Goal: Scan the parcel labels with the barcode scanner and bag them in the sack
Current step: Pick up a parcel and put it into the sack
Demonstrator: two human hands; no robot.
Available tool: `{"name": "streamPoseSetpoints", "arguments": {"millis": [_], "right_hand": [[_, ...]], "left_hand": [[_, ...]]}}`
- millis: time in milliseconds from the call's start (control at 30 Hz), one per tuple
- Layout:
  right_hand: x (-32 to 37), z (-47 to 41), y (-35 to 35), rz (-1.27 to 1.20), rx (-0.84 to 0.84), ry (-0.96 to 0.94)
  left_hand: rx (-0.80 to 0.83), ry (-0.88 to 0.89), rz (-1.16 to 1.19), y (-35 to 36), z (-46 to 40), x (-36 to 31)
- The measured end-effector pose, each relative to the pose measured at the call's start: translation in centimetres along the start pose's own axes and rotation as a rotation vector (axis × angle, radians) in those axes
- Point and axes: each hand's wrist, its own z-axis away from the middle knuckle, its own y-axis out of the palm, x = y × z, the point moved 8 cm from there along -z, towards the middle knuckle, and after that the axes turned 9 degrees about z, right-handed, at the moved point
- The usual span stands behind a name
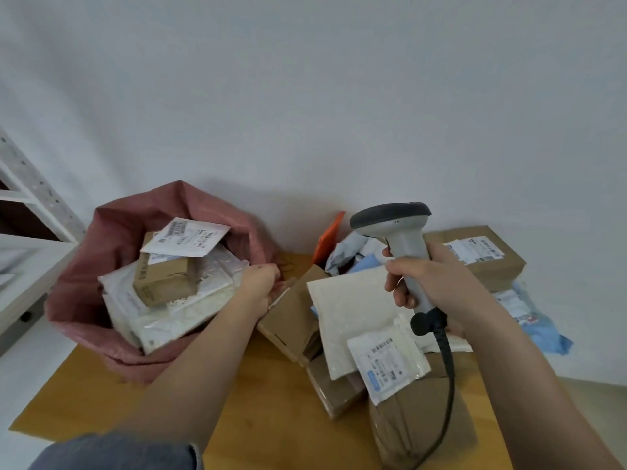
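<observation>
A pink sack [112, 228] stands open on the left of the wooden table [271, 408]. Inside it lie a small cardboard box [163, 279], white mailers and a labelled packet [190, 237]. My left hand [261, 286] is at the sack's right rim, blurred, with its fingers curled over the pink edge. My right hand [437, 283] grips the handle of the grey barcode scanner [393, 218], held upright above the parcel pile. A white bubble mailer [353, 300] with a label [386, 364] lies on top of that pile.
The pile on the right holds brown boxes [291, 320], a brown paper parcel [417, 425], a labelled carton [481, 252], blue poly bags [543, 330] and an orange item [329, 239]. A white metal shelf [27, 198] stands at the left. The scanner's black cable [448, 368] hangs over the parcels.
</observation>
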Motion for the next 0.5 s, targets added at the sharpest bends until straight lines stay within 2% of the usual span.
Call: {"name": "streamPoseSetpoints", "arguments": {"millis": [167, 300, 400, 500], "right_hand": [[-3.6, 0.0, -4.8, 0.016, 0.015, 0.064], [-6.1, -0.4, -7.1, 0.02, 0.046, 0.113], [-7.6, -0.6, -8.1, 0.045, 0.064, 0.132], [-8.8, -0.8, -8.7, 0.056, 0.079, 0.15]], "left_hand": [[0.215, -0.026, -0.362, 6.1, 2.8, 6.3], [0.395, 0.132, -0.97, 8.9, 3.6, 11.6], [0.405, 0.249, -1.252, 9.8, 4.1, 15.0], [0.362, 0.331, -1.353, 10.1, 4.1, 17.0]]}}
